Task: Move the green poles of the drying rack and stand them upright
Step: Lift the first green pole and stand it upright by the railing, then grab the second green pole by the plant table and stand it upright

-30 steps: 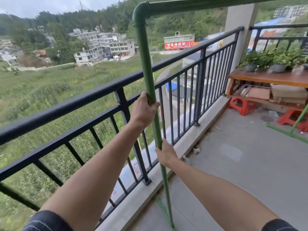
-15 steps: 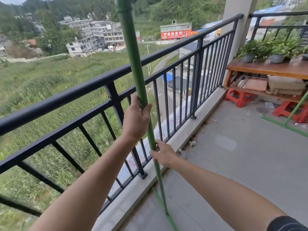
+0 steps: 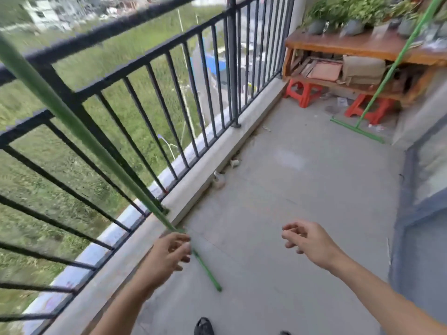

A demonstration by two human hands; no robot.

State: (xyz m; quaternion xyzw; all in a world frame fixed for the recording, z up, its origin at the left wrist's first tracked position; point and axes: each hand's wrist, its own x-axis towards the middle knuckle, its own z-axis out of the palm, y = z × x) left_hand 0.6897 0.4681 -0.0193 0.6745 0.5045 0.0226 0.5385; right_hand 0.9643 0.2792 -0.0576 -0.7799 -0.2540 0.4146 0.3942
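Observation:
The near green pole [image 3: 72, 122] of the drying rack rises steeply along the black railing [image 3: 231, 68] toward the upper left. Its green foot bar [image 3: 208, 272] lies on the concrete floor. My left hand [image 3: 169, 252] hovers over the joint of pole and foot bar, fingers loosely spread, not clearly gripping. My right hand [image 3: 307, 240] is off the pole, out to the right, fingers apart and holding nothing. The far green pole [image 3: 396, 66] stands slanted at the back right on its own foot bar [image 3: 355, 130].
A wooden bench [image 3: 362, 44] on red stools [image 3: 302, 93] carries potted plants [image 3: 316, 22] at the balcony's far end. A glass door frame [image 3: 408, 189] runs down the right side. Small debris lies along the railing curb. My shoe [image 3: 204, 326] shows at the bottom.
Both hands have let go of the near pole and dropped low. The camera has tilted down to the floor; the pole's top has left the view.

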